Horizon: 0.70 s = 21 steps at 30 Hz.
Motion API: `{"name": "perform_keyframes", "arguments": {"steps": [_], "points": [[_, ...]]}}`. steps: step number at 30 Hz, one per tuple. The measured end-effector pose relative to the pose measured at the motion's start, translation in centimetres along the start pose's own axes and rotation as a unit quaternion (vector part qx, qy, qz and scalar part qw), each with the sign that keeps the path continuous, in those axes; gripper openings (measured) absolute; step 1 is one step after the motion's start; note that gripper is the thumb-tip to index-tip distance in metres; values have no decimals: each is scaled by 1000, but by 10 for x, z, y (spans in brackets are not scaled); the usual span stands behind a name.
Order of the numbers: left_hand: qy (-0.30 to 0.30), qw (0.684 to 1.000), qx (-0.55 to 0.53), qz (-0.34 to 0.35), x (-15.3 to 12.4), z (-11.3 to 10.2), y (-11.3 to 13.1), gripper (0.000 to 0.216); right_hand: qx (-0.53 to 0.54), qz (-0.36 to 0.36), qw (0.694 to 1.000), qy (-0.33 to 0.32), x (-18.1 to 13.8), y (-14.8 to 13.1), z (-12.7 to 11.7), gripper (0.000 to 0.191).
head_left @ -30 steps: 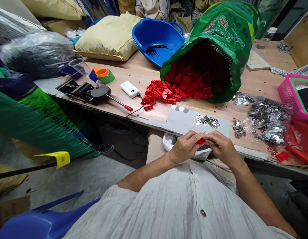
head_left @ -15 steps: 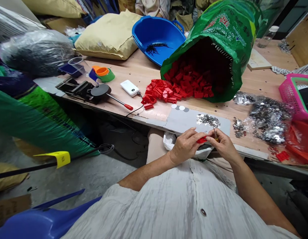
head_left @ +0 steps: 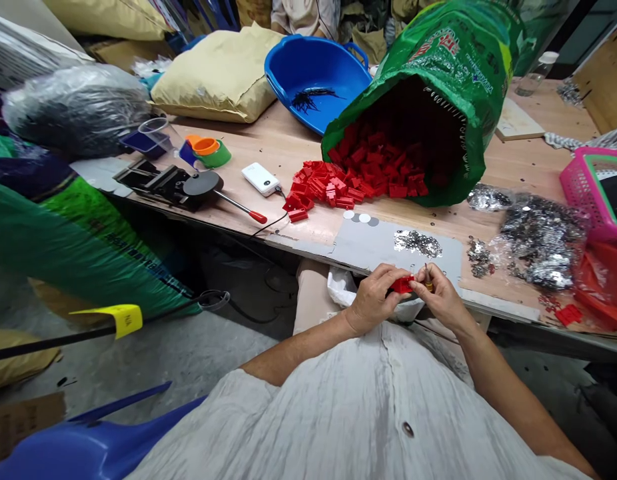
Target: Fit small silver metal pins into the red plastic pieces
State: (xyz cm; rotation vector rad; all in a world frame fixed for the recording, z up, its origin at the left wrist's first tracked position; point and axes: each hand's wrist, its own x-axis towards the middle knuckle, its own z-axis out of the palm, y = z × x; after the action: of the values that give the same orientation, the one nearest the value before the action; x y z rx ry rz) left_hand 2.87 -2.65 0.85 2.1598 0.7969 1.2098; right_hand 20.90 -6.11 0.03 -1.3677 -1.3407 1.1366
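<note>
Close against the table edge, over the lap, the left hand curls its fingers around a small red plastic piece; the right hand meets it, pinching a thin tool upright. Beyond lie a grey board, loose red pieces and a green sack

Pale crinkled shirt, 1 button
</note>
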Motion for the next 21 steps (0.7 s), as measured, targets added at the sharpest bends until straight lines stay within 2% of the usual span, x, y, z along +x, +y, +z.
{"name": "perform_keyframes", "arguments": {"steps": [4, 11, 16, 21], "points": [[10, 999, -30, -24, -1, -2, -4, 23, 7, 6, 1000, 17, -3, -4, 3, 25], [17, 999, -50, -2, -3, -7, -6, 25, 74, 92, 992, -47, -5, -8, 2, 34], [23, 997, -74, -10, -6, -10, -9, 22, 175, 152, 970, -79, -3, -1, 0, 41], [41, 992, -119, -3, -10, -13, -16, 29, 251, 186, 944, -110, 4, -2, 3, 39]]}}
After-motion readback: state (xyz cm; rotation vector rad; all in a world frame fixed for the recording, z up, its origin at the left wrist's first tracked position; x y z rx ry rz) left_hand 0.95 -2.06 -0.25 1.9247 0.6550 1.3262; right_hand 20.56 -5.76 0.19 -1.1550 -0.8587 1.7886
